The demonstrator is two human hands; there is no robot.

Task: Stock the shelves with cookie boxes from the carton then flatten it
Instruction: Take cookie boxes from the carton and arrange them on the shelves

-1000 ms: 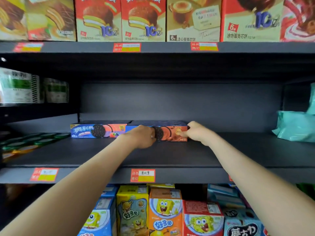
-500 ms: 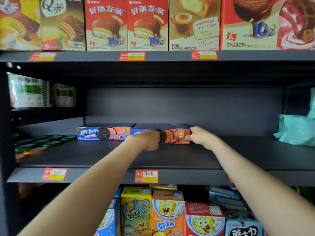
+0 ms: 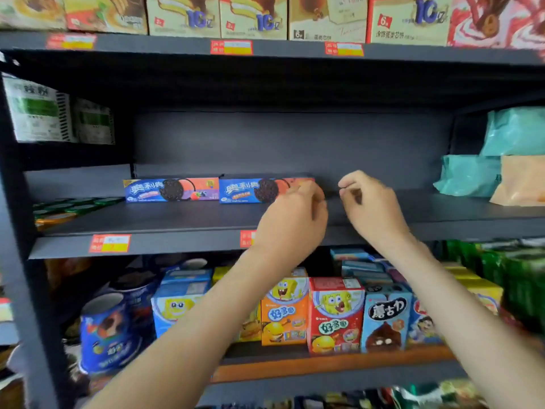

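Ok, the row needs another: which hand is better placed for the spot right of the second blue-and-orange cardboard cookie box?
Right, probably: the right hand hovers empty over the bare dark shelf, while the left hand overlaps the end of that cookie box.

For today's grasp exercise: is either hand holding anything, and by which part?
The right hand holds nothing. The left hand overlaps the right end of the second cookie box; a grip cannot be told.

Both arms extended forward, side by side; left grip (image 3: 295, 219) and right grip (image 3: 372, 208) loosely curled, empty.
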